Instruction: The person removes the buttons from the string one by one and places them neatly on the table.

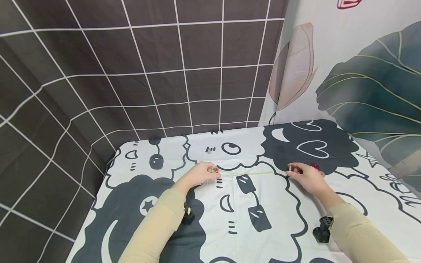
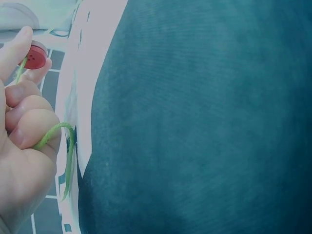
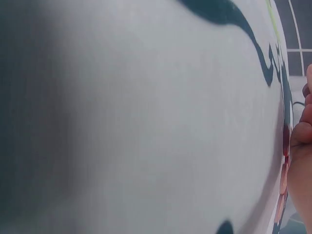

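My left hand (image 1: 201,173) pinches a red button (image 2: 36,57) with small holes between thumb and fingertip. A green string (image 2: 69,139) comes off the button, and its loose tail loops out from the curled lower fingers. From the left hand the string runs as a thin, nearly straight line to the right, just over the patterned cloth (image 1: 210,208). My right hand (image 1: 307,178) has thumb and fingers pinched together in line with it, at the string's far end. A dark red round thing (image 1: 314,166) shows beside the right hand's knuckles, partly hidden.
The cloth with cartoon sheep covers the whole surface. A dark grid-patterned curtain (image 1: 158,73) stands behind and at the left. On the right hangs a pale sheet (image 1: 329,109) with large leaves. Black wrist cameras (image 1: 322,230) sit under both forearms.
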Action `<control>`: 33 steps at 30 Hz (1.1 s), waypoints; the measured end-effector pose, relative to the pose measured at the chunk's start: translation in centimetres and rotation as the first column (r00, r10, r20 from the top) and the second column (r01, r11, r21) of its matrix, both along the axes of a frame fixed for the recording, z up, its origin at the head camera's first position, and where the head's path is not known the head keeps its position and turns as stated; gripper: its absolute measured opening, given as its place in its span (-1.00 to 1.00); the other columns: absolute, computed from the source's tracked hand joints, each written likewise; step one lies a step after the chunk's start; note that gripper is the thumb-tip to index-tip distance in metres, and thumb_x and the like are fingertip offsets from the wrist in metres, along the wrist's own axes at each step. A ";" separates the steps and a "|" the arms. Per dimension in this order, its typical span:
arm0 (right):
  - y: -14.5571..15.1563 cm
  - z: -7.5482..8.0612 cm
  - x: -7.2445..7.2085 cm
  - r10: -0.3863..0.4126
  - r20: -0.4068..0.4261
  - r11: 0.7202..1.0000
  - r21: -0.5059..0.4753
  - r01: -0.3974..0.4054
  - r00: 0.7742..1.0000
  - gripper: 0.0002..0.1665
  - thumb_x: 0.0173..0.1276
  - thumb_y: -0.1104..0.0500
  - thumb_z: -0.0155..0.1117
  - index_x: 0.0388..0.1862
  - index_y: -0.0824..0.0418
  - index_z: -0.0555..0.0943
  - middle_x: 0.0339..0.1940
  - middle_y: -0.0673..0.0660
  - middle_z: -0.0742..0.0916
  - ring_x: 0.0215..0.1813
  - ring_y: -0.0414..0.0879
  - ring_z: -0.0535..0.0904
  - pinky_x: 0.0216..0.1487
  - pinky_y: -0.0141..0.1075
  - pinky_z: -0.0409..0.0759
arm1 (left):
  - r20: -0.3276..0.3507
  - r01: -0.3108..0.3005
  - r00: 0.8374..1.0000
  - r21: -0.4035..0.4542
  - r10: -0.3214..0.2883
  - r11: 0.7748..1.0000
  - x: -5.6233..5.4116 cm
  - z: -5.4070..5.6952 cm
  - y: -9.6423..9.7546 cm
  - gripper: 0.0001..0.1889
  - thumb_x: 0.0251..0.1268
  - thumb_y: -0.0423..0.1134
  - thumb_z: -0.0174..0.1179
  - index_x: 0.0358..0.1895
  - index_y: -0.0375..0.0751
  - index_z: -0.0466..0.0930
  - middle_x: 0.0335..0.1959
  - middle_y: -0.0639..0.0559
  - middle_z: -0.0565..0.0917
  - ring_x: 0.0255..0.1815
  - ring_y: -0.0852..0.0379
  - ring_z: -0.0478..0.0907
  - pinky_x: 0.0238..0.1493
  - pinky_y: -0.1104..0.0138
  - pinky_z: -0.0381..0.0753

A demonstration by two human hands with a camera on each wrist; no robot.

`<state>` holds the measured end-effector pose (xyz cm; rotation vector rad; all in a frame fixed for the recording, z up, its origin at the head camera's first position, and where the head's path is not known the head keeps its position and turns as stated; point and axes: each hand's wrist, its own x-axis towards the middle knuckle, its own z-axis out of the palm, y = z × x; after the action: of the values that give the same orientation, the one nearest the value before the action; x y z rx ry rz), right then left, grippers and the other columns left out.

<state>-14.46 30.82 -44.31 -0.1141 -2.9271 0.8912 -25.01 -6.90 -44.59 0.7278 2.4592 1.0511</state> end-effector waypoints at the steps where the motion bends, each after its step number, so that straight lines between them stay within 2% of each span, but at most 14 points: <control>1: 0.1 0.0 0.1 -0.006 0.001 1.000 0.009 0.006 1.000 -0.37 0.29 -0.15 0.21 0.10 0.33 0.51 -0.41 0.06 0.54 -0.30 0.00 0.42 -0.20 -0.04 0.09 | -0.001 -0.001 1.000 -0.001 0.001 1.000 0.0 0.0 0.0 -0.82 0.17 0.00 0.26 -0.32 0.01 0.59 -0.53 0.13 0.48 -0.58 0.19 0.29 -0.49 0.31 0.33; 7: 0.8 0.0 0.5 -0.008 0.001 1.000 0.024 0.008 1.000 -0.36 0.30 -0.15 0.21 0.09 0.34 0.50 -0.37 0.09 0.55 -0.28 0.01 0.42 -0.26 -0.12 0.30 | -0.007 0.004 1.000 0.000 -0.004 1.000 0.1 0.0 0.0 -0.82 0.17 -0.02 0.26 -0.32 -0.01 0.59 -0.53 0.13 0.48 -0.58 0.19 0.29 -0.50 0.31 0.33; 15: 1.8 0.0 0.9 -0.020 0.002 0.999 0.031 0.019 1.000 -0.30 0.29 -0.20 0.17 0.11 0.37 0.49 -0.35 0.14 0.57 -0.27 0.06 0.42 -0.25 -0.08 0.31 | -0.010 0.004 1.000 0.002 -0.004 1.000 0.0 0.0 0.1 -0.83 0.17 -0.03 0.27 -0.34 -0.02 0.58 -0.57 0.14 0.43 -0.59 0.20 0.27 -0.51 0.32 0.31; 22: 2.4 0.0 1.3 -0.030 0.019 0.999 0.029 0.030 0.999 -0.30 0.31 -0.16 0.18 0.12 0.42 0.47 -0.16 0.33 0.61 -0.20 0.15 0.45 -0.18 0.04 0.36 | -0.009 0.003 1.000 0.006 -0.003 1.000 0.1 0.0 0.2 -0.83 0.17 -0.04 0.27 -0.34 -0.02 0.59 -0.56 0.14 0.46 -0.59 0.20 0.28 -0.51 0.32 0.32; 30: 3.0 -0.1 1.7 -0.049 0.016 0.998 0.027 0.049 0.999 -0.31 0.26 -0.14 0.25 0.07 0.44 0.48 -0.17 0.35 0.60 -0.20 0.16 0.46 -0.17 0.04 0.38 | -0.019 0.005 1.000 0.000 -0.005 1.000 0.1 0.1 0.2 -0.84 0.17 -0.04 0.27 -0.34 -0.02 0.59 -0.58 0.15 0.45 -0.60 0.22 0.28 -0.51 0.34 0.31; 33: 3.1 -0.1 1.9 -0.064 0.039 0.998 0.023 0.064 0.997 -0.30 0.23 -0.12 0.29 0.06 0.46 0.47 -0.19 0.35 0.60 -0.22 0.16 0.45 -0.17 0.05 0.39 | -0.016 0.002 1.000 -0.003 -0.002 1.000 0.1 0.2 0.2 -0.83 0.16 -0.03 0.27 -0.35 -0.02 0.58 -0.55 0.15 0.47 -0.59 0.21 0.29 -0.50 0.33 0.32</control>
<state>-12.60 33.89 -44.46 -0.2251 -2.9496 0.8578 -24.86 -6.66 -44.35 0.7404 2.4727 1.0451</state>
